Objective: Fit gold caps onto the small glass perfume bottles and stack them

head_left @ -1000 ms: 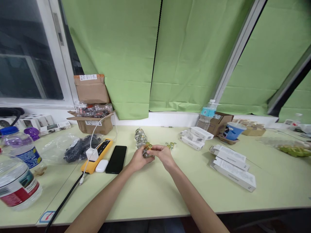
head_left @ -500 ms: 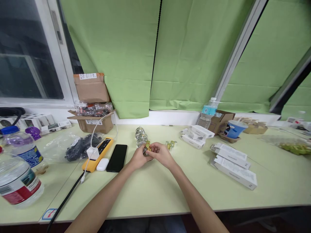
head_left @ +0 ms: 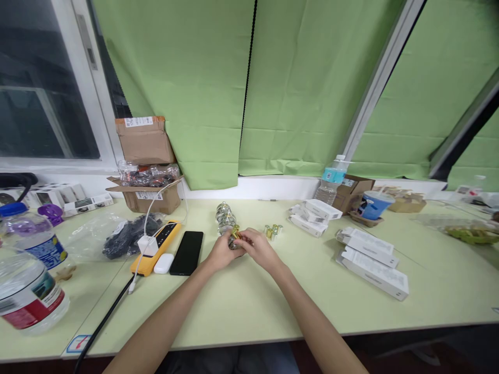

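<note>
Over the tabletop (head_left: 241, 311), well inside its front edge, left hand (head_left: 221, 254) is gripping a silvery piece (head_left: 233, 244), right hand (head_left: 259, 249) pinching a gold part (head_left: 236, 231); steadiness should help.

So the little gold piece (head_left: 235, 232) looks like a short, shiny cylinder, tilted and pinched where the left grip (head_left: 223, 253) and right grip (head_left: 260, 249) meet. Right under it there's a dark silvery piece (head_left: 233, 243), mostly covered by fingers, so can't really make out its shape. Just behind sits a line of shiny, rounded silvery pieces (head_left: 223, 212) on the counter (head_left: 312, 291), bunched close together. Off to the right, a loose cluster of small gold-and-silver cylinders (head_left: 268, 233), mostly standing upright.
</note>
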Demonstrator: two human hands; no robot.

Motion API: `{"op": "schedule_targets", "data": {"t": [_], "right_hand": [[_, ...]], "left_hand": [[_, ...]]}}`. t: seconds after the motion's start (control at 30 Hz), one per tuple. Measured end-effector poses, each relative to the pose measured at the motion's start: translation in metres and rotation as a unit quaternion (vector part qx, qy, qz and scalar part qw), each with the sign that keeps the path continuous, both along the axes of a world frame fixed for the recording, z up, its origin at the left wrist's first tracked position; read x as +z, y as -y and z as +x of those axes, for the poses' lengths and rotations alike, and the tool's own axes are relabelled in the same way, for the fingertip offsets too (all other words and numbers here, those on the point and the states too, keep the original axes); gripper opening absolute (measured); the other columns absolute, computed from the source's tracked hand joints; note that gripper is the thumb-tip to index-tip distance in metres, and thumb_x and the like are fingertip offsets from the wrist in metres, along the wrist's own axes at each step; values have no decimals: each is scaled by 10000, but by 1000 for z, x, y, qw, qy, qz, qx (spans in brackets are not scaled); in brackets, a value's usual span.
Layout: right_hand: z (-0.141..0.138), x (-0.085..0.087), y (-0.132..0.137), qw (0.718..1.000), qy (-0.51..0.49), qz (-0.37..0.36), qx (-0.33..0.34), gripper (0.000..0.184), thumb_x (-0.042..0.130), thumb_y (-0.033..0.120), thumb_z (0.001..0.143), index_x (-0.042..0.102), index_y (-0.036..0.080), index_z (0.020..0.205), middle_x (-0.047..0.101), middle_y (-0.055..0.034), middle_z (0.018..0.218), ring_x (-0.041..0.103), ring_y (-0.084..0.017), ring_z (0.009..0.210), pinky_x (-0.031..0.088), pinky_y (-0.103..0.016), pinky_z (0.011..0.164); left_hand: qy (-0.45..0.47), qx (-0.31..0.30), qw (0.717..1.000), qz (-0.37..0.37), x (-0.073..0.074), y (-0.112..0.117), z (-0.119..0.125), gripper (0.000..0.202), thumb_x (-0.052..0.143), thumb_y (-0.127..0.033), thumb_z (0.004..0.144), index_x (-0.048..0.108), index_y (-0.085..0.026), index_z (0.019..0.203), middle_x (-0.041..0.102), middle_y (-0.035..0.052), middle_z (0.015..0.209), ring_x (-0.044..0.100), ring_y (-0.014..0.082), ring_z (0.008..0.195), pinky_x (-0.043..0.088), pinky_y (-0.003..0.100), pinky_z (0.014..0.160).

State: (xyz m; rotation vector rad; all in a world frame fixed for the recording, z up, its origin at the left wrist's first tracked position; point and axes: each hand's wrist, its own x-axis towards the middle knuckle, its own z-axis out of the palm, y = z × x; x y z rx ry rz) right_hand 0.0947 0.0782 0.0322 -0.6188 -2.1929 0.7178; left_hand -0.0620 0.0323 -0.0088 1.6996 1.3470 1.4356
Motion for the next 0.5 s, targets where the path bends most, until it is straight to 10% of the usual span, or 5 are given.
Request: {"op": "schedule_targets", "data": {"t": [0.5], "right_hand": [[1,3,0,974,-92,-204,36,428,635,609,801,628,182,777,562,16,702,493,-138,657,385,-250,615]], "left_hand": [[24,-2,999,-28,1,2,2,552,776,-414,699,579,-193,1165,689,55,1034,648,221,891,502,303,749]]}}
